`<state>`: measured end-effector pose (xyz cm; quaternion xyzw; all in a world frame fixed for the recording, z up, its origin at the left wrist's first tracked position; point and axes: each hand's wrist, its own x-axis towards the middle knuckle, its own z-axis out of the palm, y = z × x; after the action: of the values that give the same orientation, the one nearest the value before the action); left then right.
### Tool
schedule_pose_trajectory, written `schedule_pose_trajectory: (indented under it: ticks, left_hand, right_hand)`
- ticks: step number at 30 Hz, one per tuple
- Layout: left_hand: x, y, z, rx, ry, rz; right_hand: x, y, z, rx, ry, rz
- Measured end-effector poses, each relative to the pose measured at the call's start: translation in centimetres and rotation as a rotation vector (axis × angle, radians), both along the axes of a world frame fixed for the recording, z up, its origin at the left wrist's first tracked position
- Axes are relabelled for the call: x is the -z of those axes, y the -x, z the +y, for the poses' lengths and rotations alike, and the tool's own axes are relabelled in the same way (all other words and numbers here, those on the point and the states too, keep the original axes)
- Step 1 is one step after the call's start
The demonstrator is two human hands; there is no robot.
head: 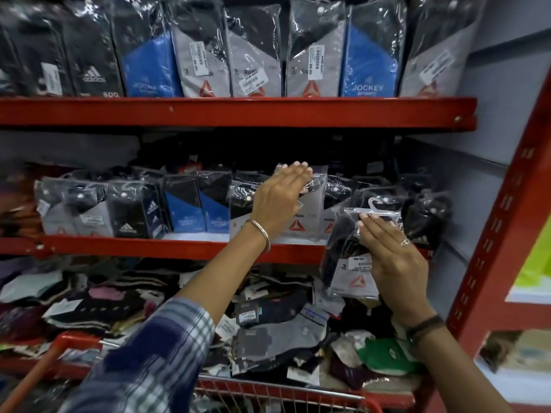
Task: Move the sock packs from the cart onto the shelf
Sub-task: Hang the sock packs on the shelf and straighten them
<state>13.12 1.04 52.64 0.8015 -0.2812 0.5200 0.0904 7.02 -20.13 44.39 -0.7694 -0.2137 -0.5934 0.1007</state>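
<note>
My right hand (393,257) grips a clear-wrapped grey and black sock pack (346,263) with a red triangle logo and a white hanger hook, held in front of the right end of the middle red shelf (179,247). My left hand (278,201) reaches over that shelf with fingers together, resting on the top of an upright grey sock pack (310,213) in the row. Whether it grips that pack I cannot tell. Only the red rim of the cart (283,390) shows at the bottom.
The upper shelf (238,111) carries a full row of upright sock packs. Loose socks and tags are piled on the lowest level (268,323). A red slotted upright (495,234) and a grey side panel (465,189) close off the right.
</note>
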Motion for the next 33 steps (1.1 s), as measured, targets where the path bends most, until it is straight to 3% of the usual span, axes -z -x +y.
schedule_pose_trajectory:
  ticks: [4, 25, 33]
  left_hand:
    - [0.7, -2.1, -0.8, -0.039, -0.082, 0.025]
    - [5.6, -5.7, 0.6, -0.129, -0.057, 0.220]
    - [6.0, -6.2, 0.1, -0.123, -0.026, 0.209]
  right_hand:
    - [-1.7, -1.4, 0.3, -0.026, 0.020, -0.044]
    - [-2.6, -13.1, 2.8, -0.040, 0.023, -0.164]
    - [0.3, -14.8, 3.4, -0.031, 0.015, -0.061]
